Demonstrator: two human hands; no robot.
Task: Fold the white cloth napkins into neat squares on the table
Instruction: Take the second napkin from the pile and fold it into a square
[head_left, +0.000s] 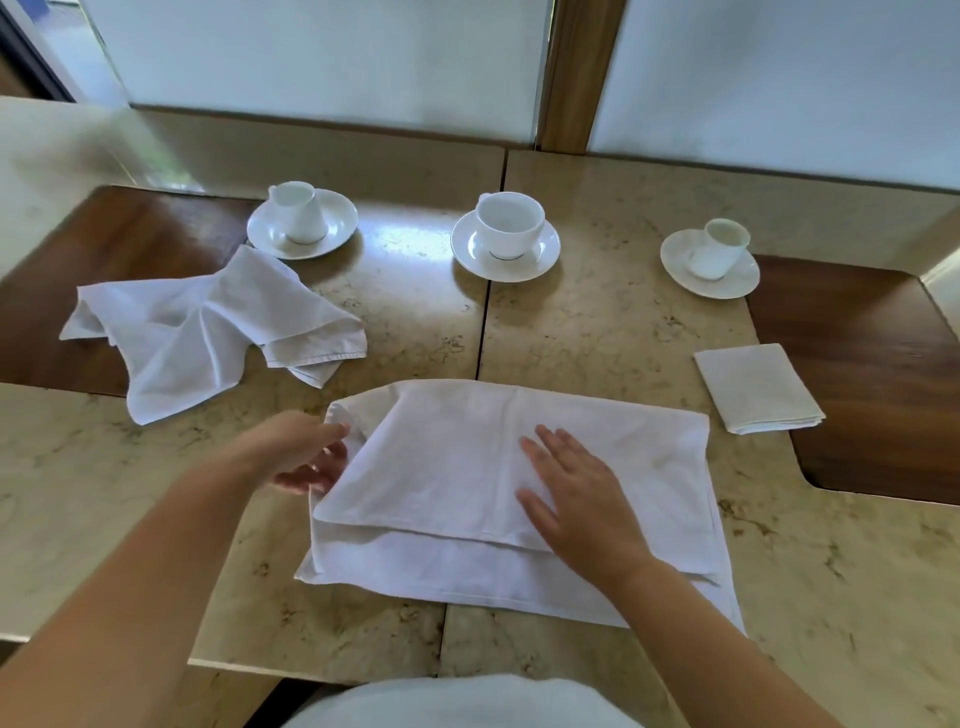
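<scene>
A: While the right hand (576, 499) lies flat with straight fingers on the half-folded napkin (467, 467), what does the left hand (306, 457) do?

B: It takes the left end of this napkin, I think to lift it over. The fingers are at the cloth edge and partly under it; whether they really pinch it, I cannot tell. The right hand presses, in my judgement, so the cloth does not slide during the next fold.

A: Where is this napkin?

B: At the near edge of the table (597, 332), in the middle, in front of the person. Its layers do not align yet; a lower strip shows at the near side.

A: How many napkins do you count?

B: Three. One finished square (758, 389) near the right edge, one crumpled napkin (208, 332) toward the left edge. Also three cups, each on a saucer, along the far side: left cup (296, 213), middle cup (509, 223), right cup (719, 249).
</scene>
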